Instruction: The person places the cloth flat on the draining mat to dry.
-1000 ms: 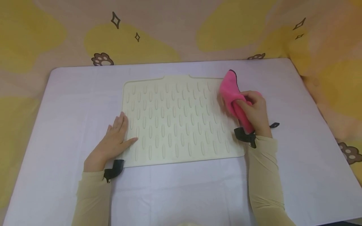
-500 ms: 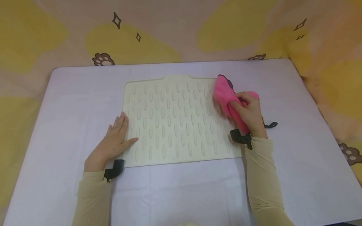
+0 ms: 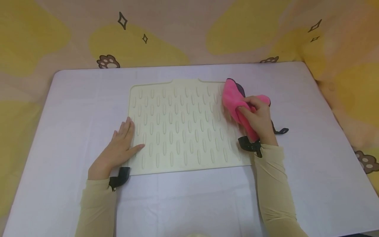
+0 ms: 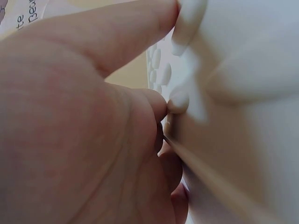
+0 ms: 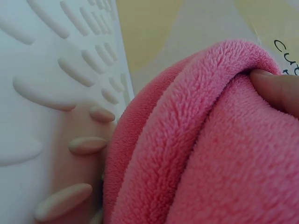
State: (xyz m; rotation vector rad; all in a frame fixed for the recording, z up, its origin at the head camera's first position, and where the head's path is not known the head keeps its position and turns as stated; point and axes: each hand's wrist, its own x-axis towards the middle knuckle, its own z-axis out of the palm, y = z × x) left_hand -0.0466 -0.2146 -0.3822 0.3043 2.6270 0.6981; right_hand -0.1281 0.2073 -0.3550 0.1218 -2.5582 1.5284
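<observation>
Right hand (image 3: 260, 119) clamped on a bunched pink cloth (image 3: 232, 94), thumb against fingers, right of frame centre. Cloth spills from the grip toward upper left, a second lobe past the fingers, a roll hanging down below the thumb. In the right wrist view its fold seems to meet the raised ridges (image 5: 64, 203) of the pale mat (image 3: 180, 131). My call on working cloth over ridges: light, even pressure, a broad soft face down so it reaches between them, strokes along their length, knuckles clear. Mat lies mid-frame, left of and under the cloth, its right side partly hidden. Left hand (image 3: 117, 149), left of centre, fingers extended across the mat's left edge, thumb spread onto the ridged face, clamping nothing; firm pressing there should stop sliding on the white table (image 3: 308, 164). Patterned backdrop (image 3: 183, 29) across the top.
</observation>
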